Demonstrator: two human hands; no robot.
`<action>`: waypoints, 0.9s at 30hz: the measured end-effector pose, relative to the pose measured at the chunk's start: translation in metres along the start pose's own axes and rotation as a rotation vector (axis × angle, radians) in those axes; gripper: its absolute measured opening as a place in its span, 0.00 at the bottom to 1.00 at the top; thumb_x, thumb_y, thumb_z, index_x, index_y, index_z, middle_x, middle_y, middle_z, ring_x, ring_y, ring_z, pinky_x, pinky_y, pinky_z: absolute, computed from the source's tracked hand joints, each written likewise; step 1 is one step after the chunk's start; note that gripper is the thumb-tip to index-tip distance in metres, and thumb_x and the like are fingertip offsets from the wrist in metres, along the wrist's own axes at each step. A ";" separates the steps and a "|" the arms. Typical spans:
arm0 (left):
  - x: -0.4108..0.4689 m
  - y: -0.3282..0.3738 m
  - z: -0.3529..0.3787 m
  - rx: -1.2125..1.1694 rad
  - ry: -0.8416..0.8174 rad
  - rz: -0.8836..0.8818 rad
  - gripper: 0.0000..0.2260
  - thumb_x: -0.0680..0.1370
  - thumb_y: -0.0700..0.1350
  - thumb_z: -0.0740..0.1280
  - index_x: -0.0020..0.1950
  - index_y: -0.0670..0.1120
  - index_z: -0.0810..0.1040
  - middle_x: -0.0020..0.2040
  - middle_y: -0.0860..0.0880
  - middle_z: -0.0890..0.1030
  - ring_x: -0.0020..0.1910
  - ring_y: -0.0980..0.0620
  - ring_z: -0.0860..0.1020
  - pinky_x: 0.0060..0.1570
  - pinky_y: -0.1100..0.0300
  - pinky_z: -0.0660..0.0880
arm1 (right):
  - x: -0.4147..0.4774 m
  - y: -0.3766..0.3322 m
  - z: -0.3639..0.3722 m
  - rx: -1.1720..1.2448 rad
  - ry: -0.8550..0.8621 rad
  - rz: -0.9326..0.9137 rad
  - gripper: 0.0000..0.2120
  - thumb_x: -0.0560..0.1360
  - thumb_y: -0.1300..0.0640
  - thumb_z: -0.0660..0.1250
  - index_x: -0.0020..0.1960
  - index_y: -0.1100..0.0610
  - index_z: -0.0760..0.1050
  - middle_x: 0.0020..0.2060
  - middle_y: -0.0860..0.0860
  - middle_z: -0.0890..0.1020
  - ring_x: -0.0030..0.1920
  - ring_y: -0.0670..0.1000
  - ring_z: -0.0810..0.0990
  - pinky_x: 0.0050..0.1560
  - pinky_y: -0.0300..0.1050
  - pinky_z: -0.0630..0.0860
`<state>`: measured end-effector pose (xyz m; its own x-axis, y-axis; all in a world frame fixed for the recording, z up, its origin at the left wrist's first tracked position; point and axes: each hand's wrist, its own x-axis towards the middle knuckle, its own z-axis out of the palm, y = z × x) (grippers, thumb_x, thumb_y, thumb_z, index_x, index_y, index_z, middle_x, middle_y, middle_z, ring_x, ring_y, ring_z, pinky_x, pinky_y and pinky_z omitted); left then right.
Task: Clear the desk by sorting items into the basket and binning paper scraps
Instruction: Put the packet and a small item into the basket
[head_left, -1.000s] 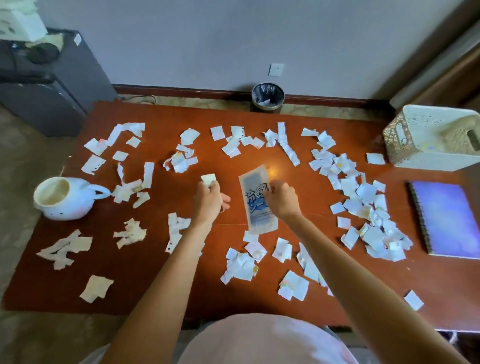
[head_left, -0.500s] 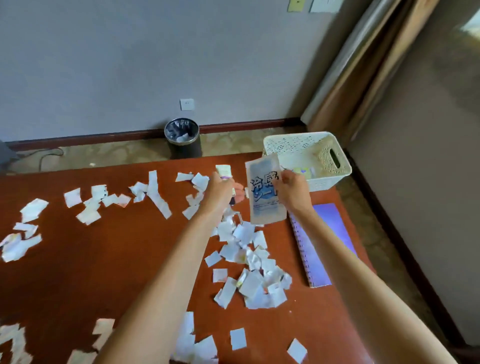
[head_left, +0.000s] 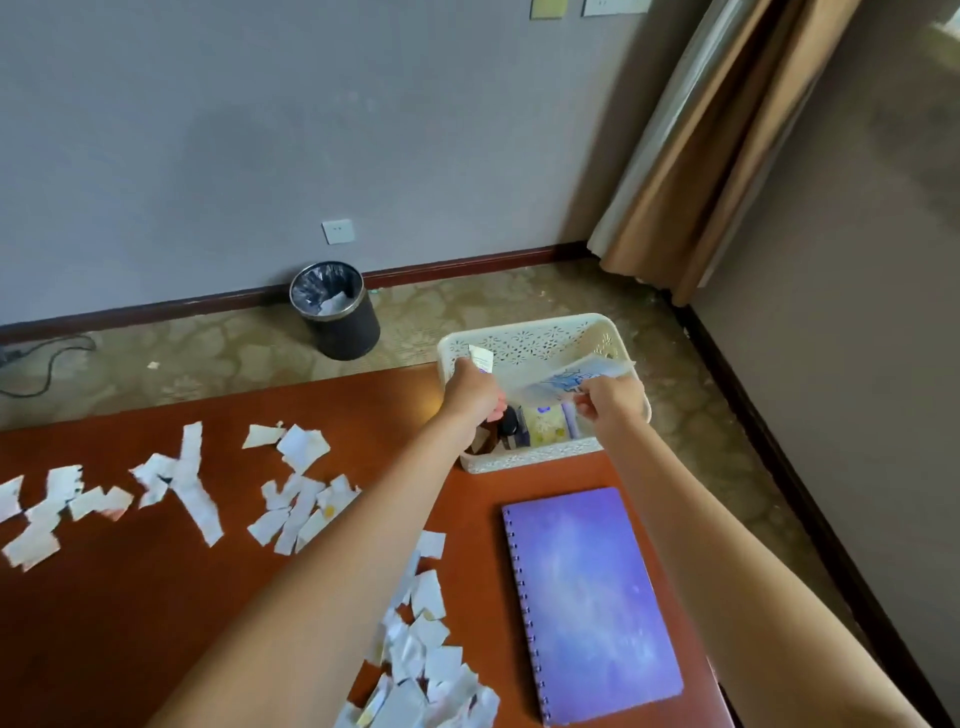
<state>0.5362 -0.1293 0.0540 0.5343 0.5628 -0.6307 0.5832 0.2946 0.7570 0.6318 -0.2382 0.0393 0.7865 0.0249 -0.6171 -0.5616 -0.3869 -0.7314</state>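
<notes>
Brown table (head_left: 156, 597), far right corner: a white basket (head_left: 524, 457) with both hands over it. The right hand (head_left: 605, 402) pinches a blue-printed packet (head_left: 571, 376) lying nearly flat, long axis across the basket's opening, directly above it. The left hand (head_left: 470, 389) grips a small white tube (head_left: 480, 357) at the basket's left wall. Judged next: release downward.

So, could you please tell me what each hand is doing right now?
Left hand: closed on a small white item, above the basket.
Right hand: holding the blue-printed packet.
</notes>
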 end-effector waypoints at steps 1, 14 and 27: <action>0.006 0.001 0.004 0.015 0.006 -0.010 0.23 0.80 0.36 0.49 0.75 0.43 0.51 0.40 0.44 0.73 0.38 0.49 0.73 0.33 0.62 0.70 | 0.009 0.001 0.005 0.013 -0.015 0.022 0.07 0.77 0.70 0.57 0.49 0.64 0.72 0.29 0.54 0.74 0.11 0.40 0.68 0.15 0.29 0.66; 0.058 -0.014 0.029 0.159 0.091 -0.058 0.26 0.81 0.37 0.48 0.78 0.45 0.44 0.71 0.37 0.67 0.62 0.42 0.75 0.43 0.58 0.75 | 0.055 0.011 0.048 0.179 -0.184 0.210 0.13 0.78 0.71 0.55 0.61 0.68 0.69 0.57 0.61 0.77 0.32 0.49 0.80 0.48 0.45 0.80; 0.052 -0.015 0.030 0.518 0.083 0.152 0.24 0.75 0.34 0.64 0.70 0.40 0.63 0.64 0.40 0.73 0.59 0.42 0.75 0.47 0.57 0.74 | 0.051 0.001 0.005 -0.524 -0.244 -0.023 0.09 0.73 0.71 0.56 0.41 0.69 0.74 0.26 0.57 0.75 0.23 0.49 0.69 0.20 0.37 0.64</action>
<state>0.5735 -0.1276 0.0043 0.5978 0.6349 -0.4894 0.7398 -0.2016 0.6420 0.6697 -0.2331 0.0056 0.6800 0.2267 -0.6973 -0.2938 -0.7871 -0.5424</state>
